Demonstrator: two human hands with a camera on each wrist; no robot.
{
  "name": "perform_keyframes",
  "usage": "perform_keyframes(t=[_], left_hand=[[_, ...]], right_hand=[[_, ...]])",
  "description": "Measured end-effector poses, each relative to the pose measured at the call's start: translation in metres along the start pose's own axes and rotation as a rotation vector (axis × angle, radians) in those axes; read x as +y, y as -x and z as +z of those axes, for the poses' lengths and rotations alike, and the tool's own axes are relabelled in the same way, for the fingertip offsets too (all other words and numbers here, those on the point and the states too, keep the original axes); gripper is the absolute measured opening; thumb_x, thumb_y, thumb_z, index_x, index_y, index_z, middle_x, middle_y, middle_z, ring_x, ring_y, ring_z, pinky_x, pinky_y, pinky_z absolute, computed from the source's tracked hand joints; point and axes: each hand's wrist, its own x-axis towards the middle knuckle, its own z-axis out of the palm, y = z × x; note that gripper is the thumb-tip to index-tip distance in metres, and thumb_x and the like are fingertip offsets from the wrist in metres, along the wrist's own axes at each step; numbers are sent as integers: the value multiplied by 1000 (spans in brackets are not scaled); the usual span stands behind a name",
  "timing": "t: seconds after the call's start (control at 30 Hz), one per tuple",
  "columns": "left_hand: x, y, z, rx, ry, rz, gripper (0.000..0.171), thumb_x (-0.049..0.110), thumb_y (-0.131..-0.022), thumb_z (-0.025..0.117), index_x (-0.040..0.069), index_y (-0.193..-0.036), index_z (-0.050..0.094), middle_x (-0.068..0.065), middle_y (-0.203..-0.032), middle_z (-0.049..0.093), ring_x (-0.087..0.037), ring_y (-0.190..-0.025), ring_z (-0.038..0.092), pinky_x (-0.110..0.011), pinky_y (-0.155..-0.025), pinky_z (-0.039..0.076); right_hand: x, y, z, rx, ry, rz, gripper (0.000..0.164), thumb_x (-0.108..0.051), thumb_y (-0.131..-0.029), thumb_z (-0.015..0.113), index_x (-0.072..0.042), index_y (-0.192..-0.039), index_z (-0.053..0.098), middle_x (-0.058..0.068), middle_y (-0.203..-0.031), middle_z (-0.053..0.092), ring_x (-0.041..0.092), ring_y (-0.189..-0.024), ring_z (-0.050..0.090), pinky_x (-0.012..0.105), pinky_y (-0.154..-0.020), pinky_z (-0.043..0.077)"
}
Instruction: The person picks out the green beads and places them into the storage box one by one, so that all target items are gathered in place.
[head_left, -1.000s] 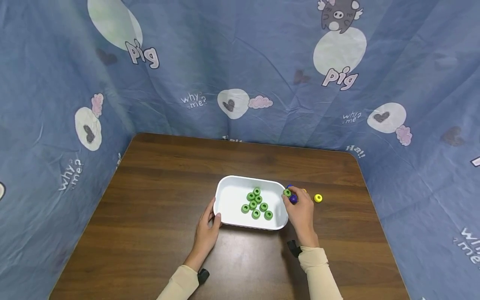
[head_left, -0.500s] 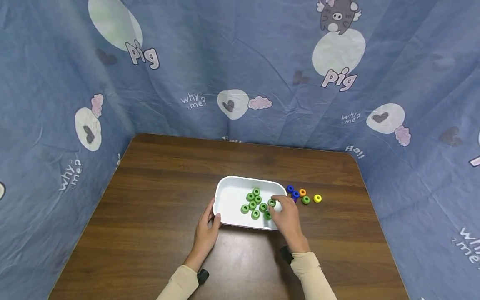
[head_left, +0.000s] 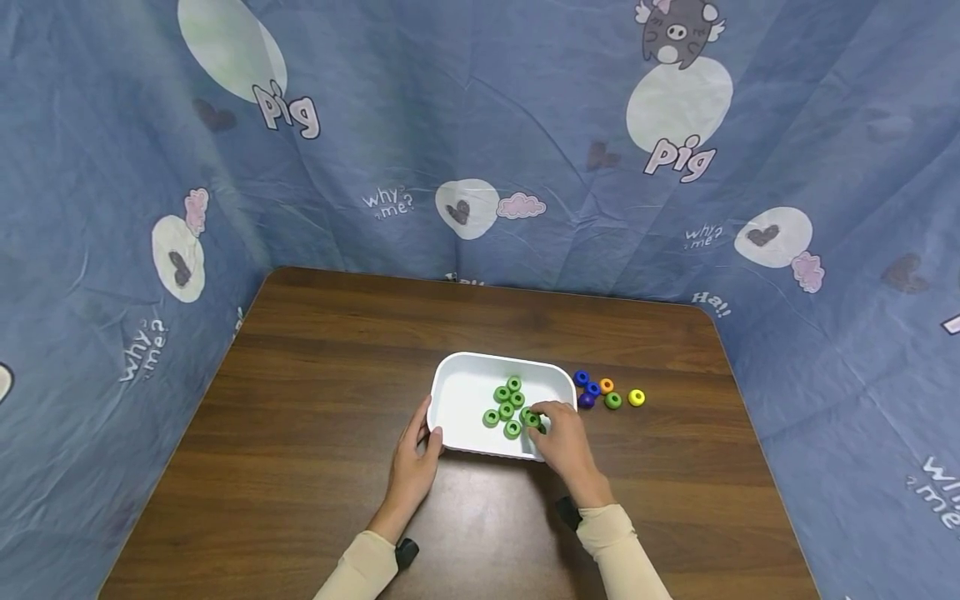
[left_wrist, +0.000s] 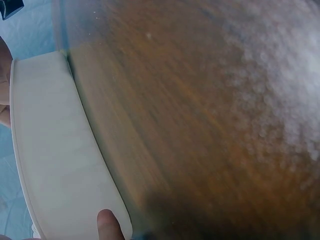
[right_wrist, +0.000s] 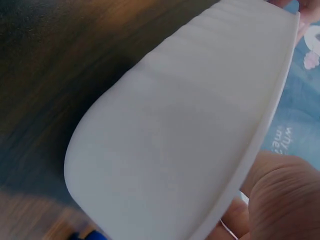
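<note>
A white rectangular tray [head_left: 459,400] sits mid-table with several green ring-shaped beads [head_left: 502,394] inside. My left hand [head_left: 414,462] holds its left end, and the left wrist view shows the thumb [left_wrist: 107,224] against the outer wall [left_wrist: 60,145]. Over the tray's right part, my right hand [head_left: 566,442] pinches one green bead [head_left: 533,420] between thumb and fingers, low above other green beads and partly covering them. In the right wrist view, the tray's outer wall [right_wrist: 165,135] hides what the right hand [right_wrist: 287,197] holds.
Right of the tray lie loose beads: several dark blue ones [head_left: 581,378], an orange bead [head_left: 607,386], a green bead [head_left: 613,401] and a yellow bead [head_left: 637,397]. The brown wooden table [head_left: 322,400] is enclosed by a blue printed cloth [head_left: 405,125].
My right hand has carried a green bead from the loose beads on the right, over the rim, leftward into the tray. My left hand stays on the tray's left end.
</note>
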Motion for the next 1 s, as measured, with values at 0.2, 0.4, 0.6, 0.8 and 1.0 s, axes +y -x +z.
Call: perform_keyframes(t=[0.2, 0.4, 0.6, 0.8, 1.0], left_hand=[[0, 0, 0, -7, 11, -4, 58, 16, -103, 53, 29, -156, 35, -10, -160, 39, -32, -136, 53, -28, -93, 59], [0, 0, 0, -4, 20, -3, 58, 15, -103, 53, 27, -157, 36, -10, -160, 40, -32, -136, 54, -27, -92, 59], [0, 0, 0, 2, 4, -2, 58, 15, -103, 54, 27, -157, 36, -10, -160, 41, -31, -135, 55, -29, -93, 59], [0, 0, 0, -1, 8, -7, 58, 15, -103, 53, 29, -157, 35, -9, -160, 40, -31, -135, 54, -30, -94, 59], [-1, 0, 0, -4, 14, -11, 58, 16, -103, 54, 30, -156, 36, -10, -160, 40, -31, -134, 55, -25, -90, 59]], right_hand=[[1, 0, 6, -4, 5, -25, 28, -3, -72, 83, -2, -99, 76, 12, -98, 77, 30, -92, 68, 43, -85, 55], [-3, 1, 8, -24, -7, -32, 30, -2, -70, 83, -1, -99, 75, 13, -97, 77, 30, -92, 67, 44, -86, 54], [-4, 0, 12, -45, 12, -32, 28, -3, -71, 83, -3, -98, 75, 12, -97, 77, 29, -92, 67, 43, -87, 54], [-6, -5, 13, -65, 40, -54, 28, -4, -72, 84, -4, -98, 76, 11, -100, 76, 27, -94, 67, 41, -87, 55], [-9, -8, 15, -76, 44, -91, 24, -4, -71, 84, -4, -94, 77, 9, -94, 75, 25, -89, 64, 39, -83, 54]])
